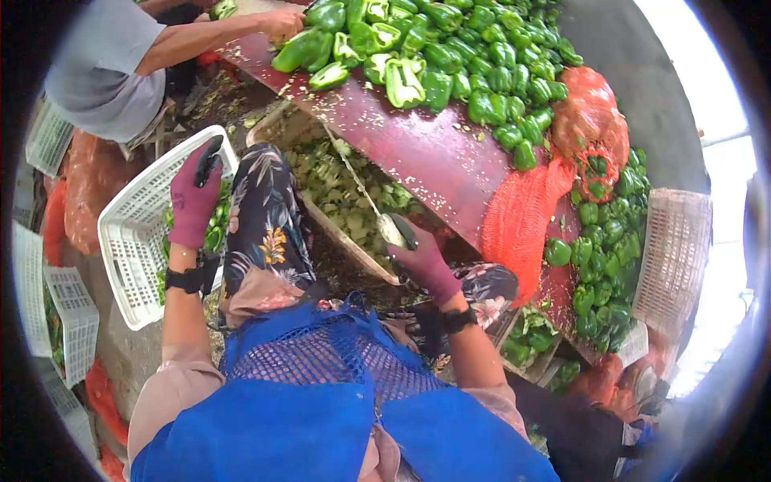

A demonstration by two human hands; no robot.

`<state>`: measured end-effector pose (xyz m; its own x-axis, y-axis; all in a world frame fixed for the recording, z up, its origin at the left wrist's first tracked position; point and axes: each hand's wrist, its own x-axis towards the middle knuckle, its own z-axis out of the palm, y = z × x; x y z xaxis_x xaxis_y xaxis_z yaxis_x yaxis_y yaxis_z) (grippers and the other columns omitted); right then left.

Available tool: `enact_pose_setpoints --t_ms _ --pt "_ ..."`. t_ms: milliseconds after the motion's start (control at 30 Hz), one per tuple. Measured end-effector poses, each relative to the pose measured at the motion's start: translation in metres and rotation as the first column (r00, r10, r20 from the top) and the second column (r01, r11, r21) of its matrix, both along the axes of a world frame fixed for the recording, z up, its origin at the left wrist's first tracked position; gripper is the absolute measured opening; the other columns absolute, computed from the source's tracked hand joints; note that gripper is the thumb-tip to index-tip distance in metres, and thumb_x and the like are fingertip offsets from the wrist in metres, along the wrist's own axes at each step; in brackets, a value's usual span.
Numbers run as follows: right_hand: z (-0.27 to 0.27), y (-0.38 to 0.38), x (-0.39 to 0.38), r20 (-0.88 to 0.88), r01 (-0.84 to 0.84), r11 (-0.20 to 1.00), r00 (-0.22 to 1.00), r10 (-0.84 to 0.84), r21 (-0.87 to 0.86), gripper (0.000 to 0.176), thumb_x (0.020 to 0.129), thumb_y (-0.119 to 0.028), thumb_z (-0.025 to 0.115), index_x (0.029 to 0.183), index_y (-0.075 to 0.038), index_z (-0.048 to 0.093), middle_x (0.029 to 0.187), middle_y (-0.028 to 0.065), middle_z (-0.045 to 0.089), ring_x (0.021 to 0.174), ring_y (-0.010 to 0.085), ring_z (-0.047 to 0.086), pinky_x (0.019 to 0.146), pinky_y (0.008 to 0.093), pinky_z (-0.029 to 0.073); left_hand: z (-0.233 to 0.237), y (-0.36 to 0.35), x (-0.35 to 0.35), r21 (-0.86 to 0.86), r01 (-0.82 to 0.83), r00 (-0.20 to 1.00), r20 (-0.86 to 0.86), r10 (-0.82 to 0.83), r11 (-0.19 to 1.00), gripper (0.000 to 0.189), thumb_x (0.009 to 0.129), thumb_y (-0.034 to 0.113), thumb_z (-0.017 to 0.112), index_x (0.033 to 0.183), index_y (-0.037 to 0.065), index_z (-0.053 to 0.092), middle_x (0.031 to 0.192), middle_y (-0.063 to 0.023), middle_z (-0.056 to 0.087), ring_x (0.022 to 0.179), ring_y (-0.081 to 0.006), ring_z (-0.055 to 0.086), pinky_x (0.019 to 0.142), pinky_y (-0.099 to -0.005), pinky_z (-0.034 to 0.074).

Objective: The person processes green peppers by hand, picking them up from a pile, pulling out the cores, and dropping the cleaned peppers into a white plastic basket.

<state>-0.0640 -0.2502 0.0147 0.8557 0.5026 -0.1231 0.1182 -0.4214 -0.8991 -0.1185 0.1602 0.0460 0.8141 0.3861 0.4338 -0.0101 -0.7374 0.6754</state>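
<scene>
My left hand (195, 201), in a maroon glove with black fingertips, reaches over a white plastic basket (120, 241). Its fingers are stretched out, and nothing shows in them. Green pepper pieces (215, 233) lie in the basket beside and below that hand. In the same kind of glove, my right hand (426, 261) is closed around the pale handle of a knife (393, 230). The thin blade points up and away, over a wooden-sided bin (345, 233) of pepper scraps between my knees.
A red table (385, 140) holds a big heap of green peppers (482, 56), with cut halves (404, 83) near its edge. Another person's hand (283, 26) rests by the peppers. Red mesh sacks (590, 112) and a pale basket (675, 257) stand right; more baskets (72, 309) stand left.
</scene>
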Motion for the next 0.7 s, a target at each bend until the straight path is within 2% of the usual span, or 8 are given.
enact_pose_setpoints --t_ms 100,133,233,267,300,367,567,700 --pt "0.013 -0.019 -0.010 -0.068 0.225 0.973 0.973 -0.221 0.050 0.062 0.077 -0.016 0.068 0.134 -0.003 0.049 0.119 0.0178 0.062 0.103 0.0221 0.062 0.091 0.0344 0.046 0.004 -0.011 0.011 -0.109 0.030 0.999 -0.012 -0.032 0.994 0.039 0.086 0.004 0.064 0.124 0.004 0.059 0.116 -0.0120 0.065 0.106 -0.0170 0.061 0.092 -0.0318 0.047" --pt "0.013 -0.023 -0.012 0.051 0.328 0.937 0.941 -0.336 0.117 0.058 0.080 -0.011 0.067 0.134 -0.001 0.048 0.119 0.0192 0.062 0.105 0.0252 0.062 0.093 0.0356 0.046 0.007 -0.017 0.015 -0.121 0.012 1.000 -0.024 -0.015 0.993 0.041 0.085 0.002 0.064 0.125 0.003 0.058 0.116 -0.0118 0.065 0.105 -0.0177 0.061 0.091 -0.0322 0.048" --pt "0.012 -0.043 0.008 0.428 0.541 0.841 0.756 -0.495 0.015 0.053 0.087 -0.019 0.064 0.132 0.003 0.048 0.115 0.0139 0.062 0.105 0.0168 0.057 0.087 0.0319 0.047 0.036 -0.048 0.032 -0.177 0.149 0.989 0.007 -0.151 0.973 0.043 0.083 0.000 0.065 0.125 0.004 0.057 0.117 -0.0120 0.064 0.106 -0.0187 0.061 0.093 -0.0312 0.047" --pt "0.006 -0.052 0.017 0.524 0.631 0.775 0.654 -0.545 0.019 0.050 0.087 -0.021 0.063 0.130 0.001 0.049 0.110 0.0174 0.065 0.099 0.0206 0.061 0.083 0.0352 0.049 0.032 -0.054 0.042 -0.172 0.160 0.987 -0.002 -0.163 0.972 0.044 0.082 0.001 0.065 0.126 0.004 0.057 0.120 -0.0122 0.063 0.107 -0.0176 0.060 0.094 -0.0307 0.047" --pt "0.006 -0.062 0.022 0.441 0.692 0.721 0.662 -0.607 -0.046 0.052 0.086 -0.022 0.063 0.131 0.000 0.048 0.111 0.0194 0.064 0.099 0.0258 0.062 0.083 0.0376 0.049 0.028 -0.061 0.052 -0.208 0.224 0.974 0.030 -0.223 0.952 0.046 0.082 0.003 0.066 0.127 0.006 0.056 0.122 -0.0145 0.062 0.112 -0.0219 0.059 0.096 -0.0326 0.045" --pt "0.011 -0.079 0.031 0.270 0.773 0.601 0.634 -0.725 -0.202 0.057 0.083 -0.023 0.063 0.133 -0.001 0.045 0.113 0.0235 0.063 0.099 0.0361 0.063 0.084 0.0425 0.049 0.032 -0.081 0.071 0.104 0.262 0.961 0.062 -0.269 0.960 0.047 0.084 0.017 0.067 0.129 0.014 0.054 0.124 -0.0142 0.058 0.111 -0.0311 0.059 0.091 -0.0385 0.049" --pt "0.001 -0.103 0.052 0.421 0.730 0.383 0.655 -0.627 -0.566 0.062 0.082 -0.029 0.059 0.134 -0.004 0.039 0.101 0.0274 0.064 0.092 0.0424 0.063 0.077 0.0486 0.049 0.017 -0.163 0.161 0.136 0.433 0.874 -0.307 -0.377 0.891 0.063 0.088 0.036 0.058 0.143 0.020 0.034 0.143 -0.0147 0.041 0.123 -0.0335 0.049 0.100 -0.0426 0.042" --pt "0.005 -0.102 0.063 0.298 0.534 0.482 0.824 -0.482 -0.695 0.053 0.082 -0.031 0.058 0.126 -0.006 0.041 0.097 0.0261 0.065 0.087 0.0409 0.065 0.078 0.0496 0.049 0.021 -0.221 0.228 0.123 0.486 0.819 -0.411 -0.401 0.865 0.059 0.089 0.027 0.052 0.144 0.021 0.032 0.146 -0.0156 0.037 0.124 -0.0351 0.049 0.099 -0.0441 0.043"
